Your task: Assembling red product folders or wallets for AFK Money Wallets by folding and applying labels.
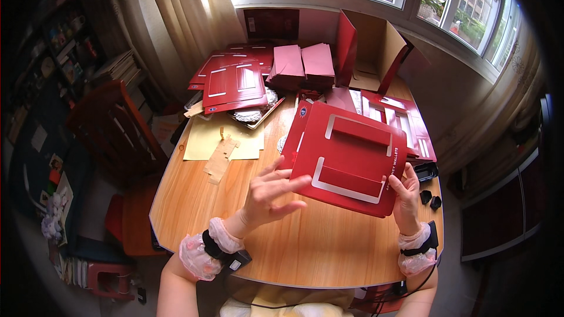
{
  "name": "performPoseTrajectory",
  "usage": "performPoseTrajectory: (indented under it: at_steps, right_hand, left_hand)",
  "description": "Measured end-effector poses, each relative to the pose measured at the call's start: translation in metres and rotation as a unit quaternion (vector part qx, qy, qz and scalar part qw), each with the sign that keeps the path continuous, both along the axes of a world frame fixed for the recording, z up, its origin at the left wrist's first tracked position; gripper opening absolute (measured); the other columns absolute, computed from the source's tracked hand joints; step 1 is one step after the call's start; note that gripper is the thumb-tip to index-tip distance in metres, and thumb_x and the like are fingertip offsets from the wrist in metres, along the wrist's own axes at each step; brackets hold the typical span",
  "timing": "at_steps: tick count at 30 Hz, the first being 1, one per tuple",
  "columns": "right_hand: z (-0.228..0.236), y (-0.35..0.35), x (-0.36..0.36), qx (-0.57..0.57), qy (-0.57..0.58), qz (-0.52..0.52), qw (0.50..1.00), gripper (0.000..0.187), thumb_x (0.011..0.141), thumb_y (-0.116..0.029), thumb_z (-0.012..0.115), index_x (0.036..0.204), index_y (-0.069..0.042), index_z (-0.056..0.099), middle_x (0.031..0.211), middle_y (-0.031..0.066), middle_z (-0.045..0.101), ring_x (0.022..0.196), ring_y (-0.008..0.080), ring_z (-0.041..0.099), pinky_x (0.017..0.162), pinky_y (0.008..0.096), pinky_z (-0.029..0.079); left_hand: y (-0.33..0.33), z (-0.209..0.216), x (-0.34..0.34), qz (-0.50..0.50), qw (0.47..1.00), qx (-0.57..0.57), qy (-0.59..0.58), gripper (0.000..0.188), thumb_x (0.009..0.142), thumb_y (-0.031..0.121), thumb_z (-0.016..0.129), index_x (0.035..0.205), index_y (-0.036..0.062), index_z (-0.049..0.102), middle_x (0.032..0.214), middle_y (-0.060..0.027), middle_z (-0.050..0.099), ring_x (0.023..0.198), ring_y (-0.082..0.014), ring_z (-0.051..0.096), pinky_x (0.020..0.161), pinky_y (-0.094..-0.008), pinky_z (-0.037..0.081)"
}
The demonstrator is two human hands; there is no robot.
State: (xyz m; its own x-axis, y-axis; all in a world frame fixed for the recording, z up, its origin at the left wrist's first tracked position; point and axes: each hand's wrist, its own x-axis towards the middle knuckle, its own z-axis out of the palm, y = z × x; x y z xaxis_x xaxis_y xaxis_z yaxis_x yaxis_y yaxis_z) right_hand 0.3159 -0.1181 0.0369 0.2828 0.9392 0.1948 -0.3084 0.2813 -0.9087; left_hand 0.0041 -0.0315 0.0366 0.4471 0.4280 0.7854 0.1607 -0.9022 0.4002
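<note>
My right hand grips the right edge of a red cardboard panel, thumb on its front face. The panel is held tilted above the table, with two white-edged cut-out flaps standing slightly out from its face. Its lower edge looks thick, perhaps layered, but I cannot tell how many sheets. My left hand is at the panel's left edge, palm turned toward it and fingers spread. Whether its far fingertips touch the panel is unclear. Both wrists wear gathered pink sleeve cuffs with black straps.
Behind the panel lie more red cut-out sheets. Farther left are a pile of red panels, stacks of pink cards and yellow paper with tan tape. An open cardboard box stands by the window. Small black pieces sit at the right edge.
</note>
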Motion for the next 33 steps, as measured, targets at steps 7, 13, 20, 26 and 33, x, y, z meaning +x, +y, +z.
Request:
performPoseTrajectory:
  at_steps: [7,13,20,26,33]
  right_hand:
    - [-0.002,-0.006,-0.003,0.023,-0.027,0.005,0.999,0.030,0.087,0.005,0.063,0.115,-0.005,0.054,0.107,0.0094,0.069,0.092,0.0146,0.068,0.083,0.0260,0.053]
    - [-0.003,-0.015,-0.005,0.095,-0.133,0.053,0.985,0.036,0.082,0.011,0.067,0.115,-0.001,0.058,0.105,0.0071,0.069,0.091,0.0126,0.065,0.080,0.0265,0.052]
    - [-0.010,-0.021,-0.011,0.075,-0.374,-0.030,0.924,0.015,0.075,0.006,0.077,0.087,-0.002,0.070,0.084,0.0060,0.071,0.071,0.0137,0.062,0.061,0.0261,0.045]
    - [0.007,-0.012,-0.023,0.175,-0.553,-0.083,0.811,0.021,0.069,0.007,0.072,0.088,-0.002,0.072,0.076,0.0111,0.067,0.069,0.0285,0.057,0.065,0.0355,0.046]
    - [0.027,-0.024,-0.032,0.224,-0.436,-0.062,0.869,0.021,0.074,-0.009,0.075,0.093,0.000,0.071,0.090,0.0152,0.068,0.089,0.0326,0.057,0.078,0.0388,0.046]
  left_hand:
    - [0.011,-0.012,-0.006,0.052,0.954,-0.275,-0.112,0.046,0.099,0.033,0.055,0.134,0.0050,0.048,0.093,-0.0134,0.073,0.087,-0.0219,0.071,0.085,-0.0333,0.051]
    - [0.015,0.000,-0.014,0.004,0.934,-0.310,-0.175,0.039,0.099,0.029,0.058,0.129,0.0064,0.049,0.084,-0.0076,0.071,0.086,-0.0129,0.067,0.075,-0.0270,0.050]
    - [0.013,0.021,-0.018,-0.127,0.851,-0.399,-0.318,0.031,0.098,0.023,0.061,0.119,0.0064,0.045,0.096,-0.0092,0.071,0.085,-0.0093,0.064,0.075,-0.0224,0.049]
    - [0.012,0.019,-0.026,-0.106,0.840,-0.408,-0.341,0.021,0.093,0.010,0.067,0.078,0.0062,0.053,0.093,-0.0105,0.071,0.084,-0.0099,0.064,0.077,-0.0265,0.051]
    - [0.003,0.026,-0.017,-0.107,0.850,-0.371,-0.359,0.022,0.089,0.001,0.066,0.077,0.0068,0.050,0.091,-0.0107,0.071,0.083,-0.0095,0.064,0.075,-0.0251,0.050]
